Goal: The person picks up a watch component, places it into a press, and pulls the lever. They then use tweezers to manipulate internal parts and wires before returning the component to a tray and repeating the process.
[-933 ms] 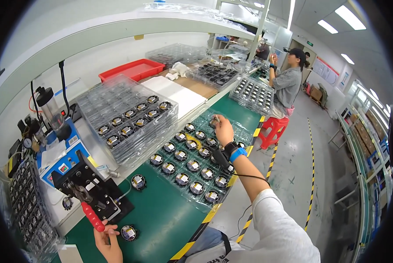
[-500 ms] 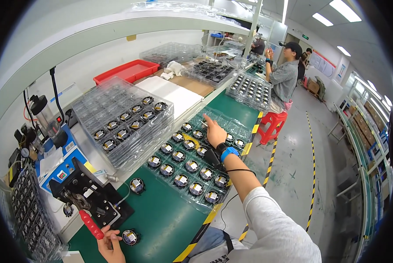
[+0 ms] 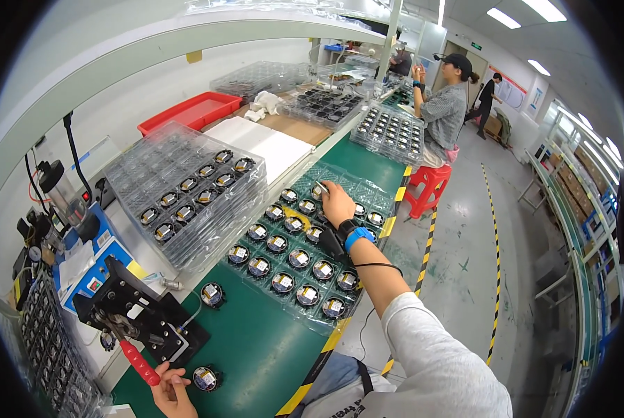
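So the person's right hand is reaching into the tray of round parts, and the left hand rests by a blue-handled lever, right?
Not quite: in the head view the lever's handle is red, not blue. The left hand rests by it, and the right hand reaches into the tray of round parts.

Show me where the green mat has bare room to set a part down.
Bare green mat lies between the black press fixture and the clear tray of round parts, toward the striped edge; two loose round parts sit there. The left hand rests by the red handle. The tray under the right hand and the stacked trays are crowded.
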A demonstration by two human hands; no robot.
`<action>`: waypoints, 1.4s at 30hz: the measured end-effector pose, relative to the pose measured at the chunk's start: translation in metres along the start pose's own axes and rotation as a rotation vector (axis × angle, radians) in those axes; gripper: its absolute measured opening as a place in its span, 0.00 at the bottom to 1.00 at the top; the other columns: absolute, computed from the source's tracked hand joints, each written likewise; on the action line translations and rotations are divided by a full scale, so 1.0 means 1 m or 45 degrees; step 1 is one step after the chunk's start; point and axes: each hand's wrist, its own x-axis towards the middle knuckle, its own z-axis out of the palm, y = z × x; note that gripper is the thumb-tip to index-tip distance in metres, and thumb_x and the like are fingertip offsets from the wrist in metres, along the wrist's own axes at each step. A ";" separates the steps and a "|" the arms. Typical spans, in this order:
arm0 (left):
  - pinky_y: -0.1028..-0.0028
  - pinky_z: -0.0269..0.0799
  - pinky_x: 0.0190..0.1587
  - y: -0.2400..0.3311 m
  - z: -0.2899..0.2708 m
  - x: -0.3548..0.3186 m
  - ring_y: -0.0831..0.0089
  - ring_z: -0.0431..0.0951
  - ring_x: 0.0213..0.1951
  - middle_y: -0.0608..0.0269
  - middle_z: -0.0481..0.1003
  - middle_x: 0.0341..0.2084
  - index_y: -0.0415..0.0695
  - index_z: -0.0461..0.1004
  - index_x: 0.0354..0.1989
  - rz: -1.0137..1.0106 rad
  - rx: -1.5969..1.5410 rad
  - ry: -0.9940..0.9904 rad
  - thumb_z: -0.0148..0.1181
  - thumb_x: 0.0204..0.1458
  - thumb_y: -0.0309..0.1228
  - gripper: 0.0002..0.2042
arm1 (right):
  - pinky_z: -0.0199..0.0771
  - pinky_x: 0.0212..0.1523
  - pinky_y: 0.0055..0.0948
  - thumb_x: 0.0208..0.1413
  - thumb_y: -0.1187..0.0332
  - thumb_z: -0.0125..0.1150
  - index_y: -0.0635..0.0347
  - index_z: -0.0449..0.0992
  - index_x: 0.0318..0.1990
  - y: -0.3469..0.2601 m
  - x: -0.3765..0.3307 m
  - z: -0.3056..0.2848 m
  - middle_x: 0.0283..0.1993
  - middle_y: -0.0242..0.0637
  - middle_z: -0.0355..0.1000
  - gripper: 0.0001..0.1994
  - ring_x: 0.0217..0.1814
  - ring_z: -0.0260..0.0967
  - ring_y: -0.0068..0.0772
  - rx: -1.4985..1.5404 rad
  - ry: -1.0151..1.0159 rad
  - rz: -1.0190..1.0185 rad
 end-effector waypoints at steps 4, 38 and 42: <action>0.83 0.64 0.31 -0.003 -0.005 0.001 0.82 0.68 0.26 0.65 0.73 0.29 0.39 0.66 0.49 0.008 -0.002 0.018 0.50 0.58 0.27 0.12 | 0.71 0.36 0.43 0.54 0.61 0.57 0.47 0.65 0.54 -0.002 -0.005 0.003 0.39 0.41 0.75 0.19 0.39 0.73 0.49 0.115 0.061 0.100; 0.82 0.65 0.32 -0.004 -0.006 0.002 0.81 0.69 0.27 0.63 0.74 0.31 0.39 0.67 0.48 0.000 0.031 0.003 0.51 0.57 0.28 0.11 | 0.74 0.37 0.43 0.53 0.62 0.55 0.47 0.74 0.47 -0.003 -0.005 0.001 0.45 0.37 0.71 0.14 0.37 0.73 0.48 0.044 0.067 0.021; 0.82 0.64 0.32 -0.002 -0.004 0.002 0.81 0.69 0.26 0.63 0.74 0.30 0.39 0.68 0.47 0.004 0.025 0.010 0.51 0.57 0.28 0.11 | 0.74 0.36 0.43 0.52 0.62 0.56 0.47 0.74 0.47 0.003 -0.005 0.003 0.44 0.37 0.71 0.14 0.37 0.73 0.48 0.066 0.090 -0.004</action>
